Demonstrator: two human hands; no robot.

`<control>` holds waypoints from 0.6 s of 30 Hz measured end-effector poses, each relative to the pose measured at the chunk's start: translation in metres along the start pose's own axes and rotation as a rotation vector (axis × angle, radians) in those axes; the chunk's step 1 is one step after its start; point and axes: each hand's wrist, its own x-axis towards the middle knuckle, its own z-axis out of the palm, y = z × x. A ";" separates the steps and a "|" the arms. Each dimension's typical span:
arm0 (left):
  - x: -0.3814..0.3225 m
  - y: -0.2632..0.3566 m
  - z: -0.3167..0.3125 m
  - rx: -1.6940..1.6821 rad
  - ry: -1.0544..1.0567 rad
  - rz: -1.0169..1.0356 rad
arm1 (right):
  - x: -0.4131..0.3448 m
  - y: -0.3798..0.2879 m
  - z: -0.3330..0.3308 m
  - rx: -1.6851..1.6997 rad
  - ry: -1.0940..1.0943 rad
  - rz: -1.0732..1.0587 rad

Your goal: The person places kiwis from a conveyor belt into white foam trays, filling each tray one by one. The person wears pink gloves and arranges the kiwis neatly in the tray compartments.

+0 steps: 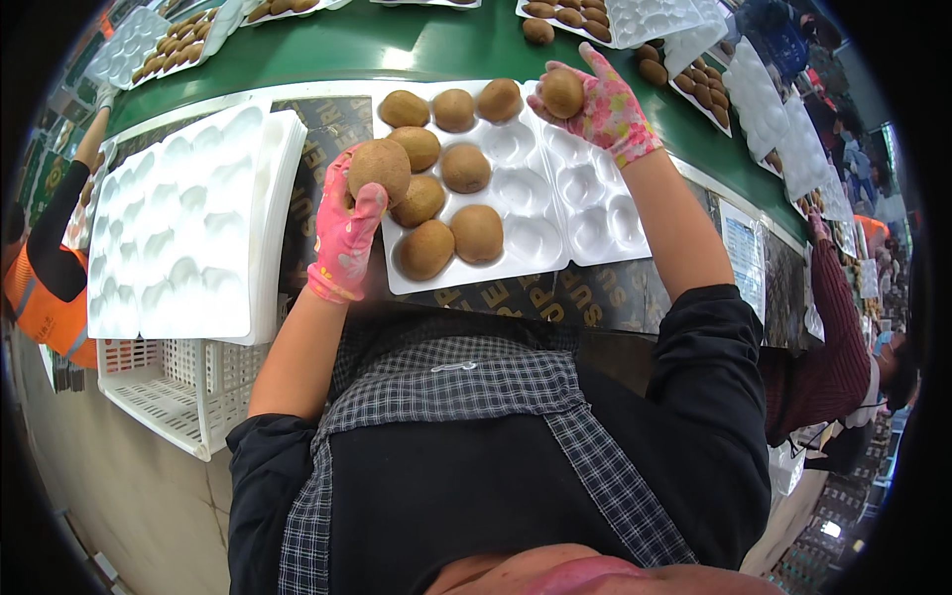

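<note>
A kiwifruit (379,175) rests in my left hand (348,230), which wears a pink patterned glove and is raised over the left edge of a white plastic tray (520,253). My right hand (606,108), gloved in pink and yellow, holds another kiwifruit (563,94) above the tray's far right part, its index finger stretched out. Several kiwifruit (477,233) sit in the hollows of the tray's left half. The hollows in the right column of that half are bare, as are those visible in the hinged right half (591,193).
A tall stack of white moulded trays (178,230) stands at left, above a white plastic crate (156,379). Beyond the workbench runs a green conveyor belt (327,52) bearing filled trays (569,16) and a loose kiwifruit (538,31). Co-workers' arms (840,312) reach in at both sides.
</note>
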 end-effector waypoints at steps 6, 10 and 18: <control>-0.004 -0.002 -0.011 0.003 -0.028 -0.004 | -0.037 0.029 -0.014 -0.467 -0.324 -0.154; -0.006 -0.006 -0.019 0.035 -0.033 0.046 | -0.047 0.051 -0.005 -0.785 -0.236 -0.360; -0.009 -0.007 -0.018 -0.029 -0.015 0.027 | 0.004 0.073 -0.036 -2.026 0.214 -0.970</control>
